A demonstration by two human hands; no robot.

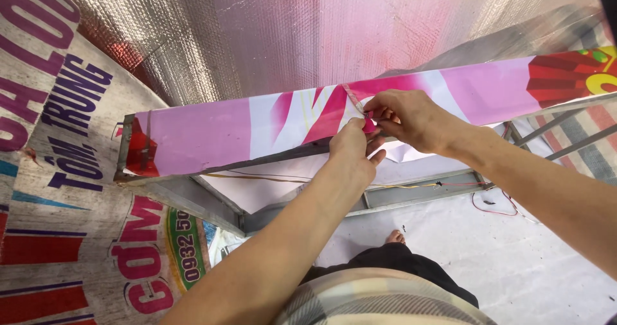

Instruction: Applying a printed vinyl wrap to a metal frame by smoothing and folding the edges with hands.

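Pink printed vinyl banner point(257, 122) is getting stretched along the top edge of a grey metal frame point(186, 193), and that's where both hands are working, right about the middle of the long side. The frame is standing up on edge, which is probably why the person is leaning over it and pinching the print from above so it's lying flat against the rail. The right hand point(411, 116) is coming in from the right with its fingers point(376, 110) closed down narrow on a small pink bit at the banner's edge, could be a tab or a strip of tape, too small to say. The left hand point(350, 148) is reaching up from below, fingers curled in tight and pressing on that same spot, so the two hands are touching. Inside the frame thin red and yellow wires point(450, 185) are running along the lower rail. Behind it silver foil sheeting point(289, 29) is hanging, and old printed banners point(71, 190) are lying on the floor to the left, with a white sheet point(514, 261) under the person's bare foot point(395, 237).
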